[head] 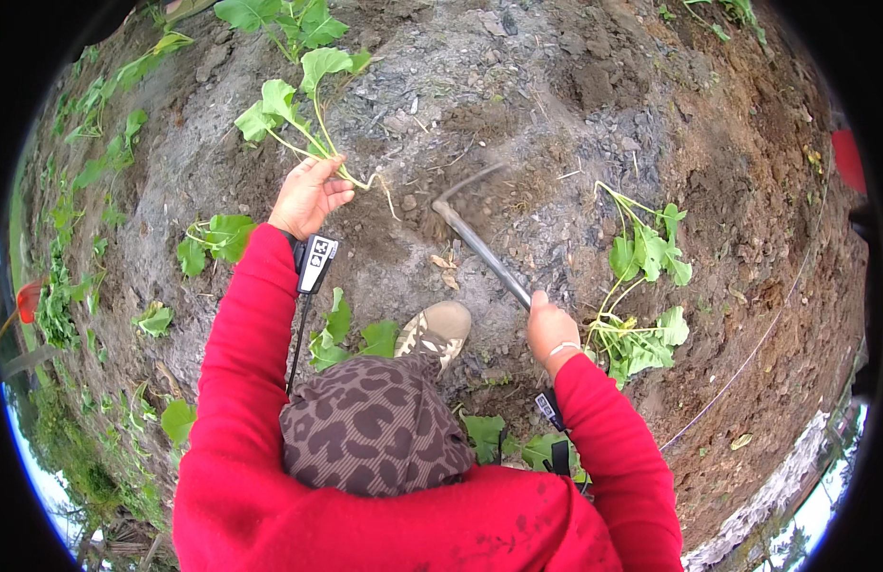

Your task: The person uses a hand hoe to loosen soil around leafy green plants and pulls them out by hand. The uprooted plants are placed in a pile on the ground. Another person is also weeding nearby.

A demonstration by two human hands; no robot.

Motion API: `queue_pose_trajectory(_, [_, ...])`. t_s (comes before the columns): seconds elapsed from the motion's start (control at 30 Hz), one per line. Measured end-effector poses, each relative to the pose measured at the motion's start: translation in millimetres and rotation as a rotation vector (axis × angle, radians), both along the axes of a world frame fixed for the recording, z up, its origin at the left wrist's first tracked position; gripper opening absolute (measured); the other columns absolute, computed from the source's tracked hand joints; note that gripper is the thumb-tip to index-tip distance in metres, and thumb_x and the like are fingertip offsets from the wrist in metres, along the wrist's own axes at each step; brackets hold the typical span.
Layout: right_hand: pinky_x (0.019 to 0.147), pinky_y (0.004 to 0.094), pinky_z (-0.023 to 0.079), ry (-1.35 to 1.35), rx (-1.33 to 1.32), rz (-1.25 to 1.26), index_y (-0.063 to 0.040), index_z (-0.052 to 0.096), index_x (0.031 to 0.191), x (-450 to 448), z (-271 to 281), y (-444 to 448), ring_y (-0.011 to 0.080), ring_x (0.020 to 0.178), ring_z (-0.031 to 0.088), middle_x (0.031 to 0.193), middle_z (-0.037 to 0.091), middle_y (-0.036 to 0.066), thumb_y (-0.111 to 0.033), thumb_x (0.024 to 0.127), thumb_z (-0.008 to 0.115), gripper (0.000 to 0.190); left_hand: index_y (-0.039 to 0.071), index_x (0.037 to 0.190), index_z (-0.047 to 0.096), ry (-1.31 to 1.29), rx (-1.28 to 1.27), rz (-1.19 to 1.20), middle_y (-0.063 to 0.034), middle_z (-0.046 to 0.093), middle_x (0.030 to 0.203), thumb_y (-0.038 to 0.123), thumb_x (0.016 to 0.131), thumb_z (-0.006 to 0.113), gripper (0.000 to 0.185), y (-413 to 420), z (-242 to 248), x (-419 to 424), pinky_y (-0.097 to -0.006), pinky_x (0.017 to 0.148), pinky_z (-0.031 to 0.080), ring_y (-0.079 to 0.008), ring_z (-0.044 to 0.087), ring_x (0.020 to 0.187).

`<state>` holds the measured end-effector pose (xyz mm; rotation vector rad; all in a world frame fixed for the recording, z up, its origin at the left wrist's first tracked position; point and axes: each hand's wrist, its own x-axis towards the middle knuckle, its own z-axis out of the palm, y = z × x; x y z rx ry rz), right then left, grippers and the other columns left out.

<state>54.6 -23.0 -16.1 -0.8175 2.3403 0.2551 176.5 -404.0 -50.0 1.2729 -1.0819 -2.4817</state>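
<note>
My left hand (316, 191) pinches the stems of a leafy green seedling (323, 143) just above its root. The pale, thin root hangs free to the right over the soil. My right hand (552, 329) is closed round the handle of a small hand hoe (484, 250), whose narrow, slightly blurred blade lies at the loosened soil (477, 204) in front of me. Right of the hoe, a wilted leafy plant (648, 250) lies on the ground, with another limp plant (641, 347) below it, near my right wrist.
My shoe (438, 329) stands on the soil below the hoe. Leafy plants (227, 239) are scattered at the left, and another (295, 28) grows at the top. A thin string (763, 339) crosses the ground at the right. A red object (28, 302) is at the far left.
</note>
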Motion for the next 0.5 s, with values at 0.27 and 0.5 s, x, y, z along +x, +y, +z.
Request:
queue_pose_trajectory(0.27, [0.057,0.0440,0.049,-0.138,-0.513,-0.217,-0.004,0.051,0.094,12,23,26,0.0353,0.059,0.062,0.069,0.061,0.017,-0.019,0.082,0.064,0.023,0.001,0.101,0.049,-0.026,-0.121,0.094,-0.0095,0.056,0.092,0.006,0.089,0.059,0.017,26,-11,-14,-0.0334,0.070,0.059,-0.0213,0.064,0.078])
queue_pose_trajectory(0.5, [0.051,0.0281,0.041,-0.180,-0.938,-0.500,-0.002,0.055,0.085,-10,71,-36,0.0095,0.054,0.045,0.061,0.051,0.004,-0.019,0.086,0.067,0.021,-0.003,0.106,0.050,-0.090,-0.422,0.201,-0.0102,0.056,0.094,0.004,0.089,0.057,0.020,39,-18,-17,-0.0297,0.064,0.058,-0.0185,0.064,0.074])
